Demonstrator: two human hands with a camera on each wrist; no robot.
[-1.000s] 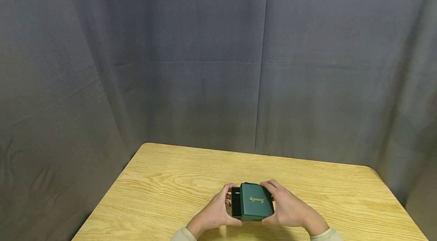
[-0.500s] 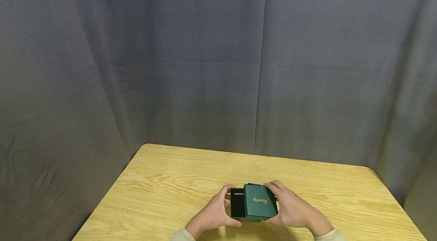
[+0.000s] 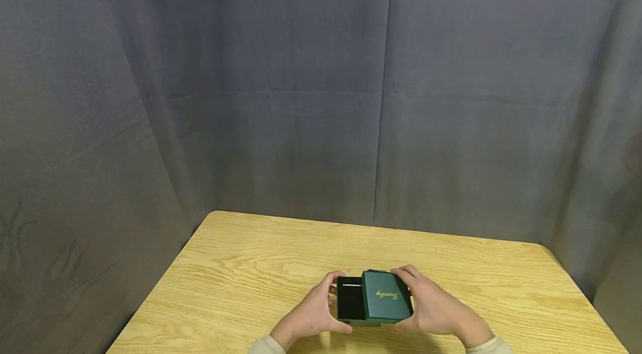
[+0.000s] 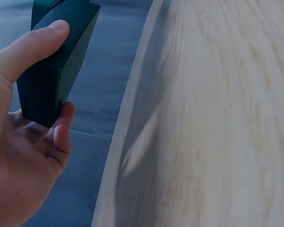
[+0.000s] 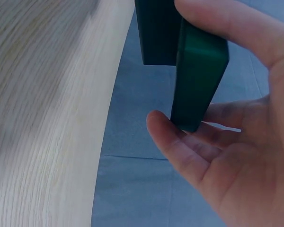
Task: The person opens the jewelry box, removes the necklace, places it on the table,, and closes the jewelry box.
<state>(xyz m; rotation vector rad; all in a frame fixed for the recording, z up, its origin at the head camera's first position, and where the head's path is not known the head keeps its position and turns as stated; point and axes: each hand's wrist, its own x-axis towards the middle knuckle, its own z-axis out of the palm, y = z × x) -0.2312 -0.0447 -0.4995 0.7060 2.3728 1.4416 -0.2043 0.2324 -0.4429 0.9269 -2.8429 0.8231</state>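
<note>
A dark green jewelry box is held between both hands over the near part of the table. Its base (image 3: 351, 301) has a black lining with a thin white strip near the far edge. The lid (image 3: 387, 295), with gold "Jewelry" lettering, sits shifted right and covers the base's right part. My left hand (image 3: 317, 306) grips the base by its left end, thumb on the near side and fingers at the far side. With thumb and fingers on opposite sides, my right hand (image 3: 430, 306) holds the lid; the right wrist view shows the lid's green end (image 5: 199, 80) between them.
The wood-grain table (image 3: 261, 253) lies beneath the hands, with rounded far corners. Grey curtains (image 3: 301, 120) hang behind it and along its sides.
The lid has slid right with my right hand, and the base has shifted slightly left with my left. More black lining and a longer part of the white strip show.
</note>
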